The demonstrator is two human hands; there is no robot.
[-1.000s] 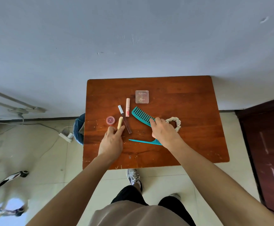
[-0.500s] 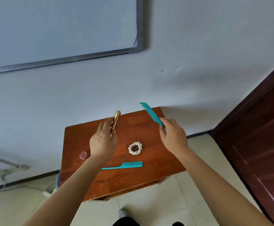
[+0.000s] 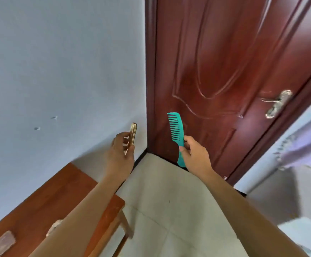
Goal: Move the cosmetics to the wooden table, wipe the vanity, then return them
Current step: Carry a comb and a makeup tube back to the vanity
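Note:
My right hand (image 3: 195,155) grips a teal wide-tooth comb (image 3: 177,130) by its handle, teeth upright, in front of the door. My left hand (image 3: 120,153) pinches a slim gold tube (image 3: 133,133), held upright near the wall corner. The wooden table (image 3: 39,204) lies at the lower left, behind my left forearm. On it rest a pale square compact (image 3: 2,242) and a cream scrunchie (image 3: 54,226), partly hidden by my arm. The vanity is out of view.
A dark red door (image 3: 234,71) with a metal lever handle (image 3: 277,103) stands straight ahead. A grey-blue wall (image 3: 58,71) fills the left. Pale floor tiles (image 3: 169,201) stretch between the table and the door. A blurred lilac cloth (image 3: 306,143) hangs at right.
I lifted the teal comb and the gold tube off the wooden table and turned right. The view swung from the table to the door.

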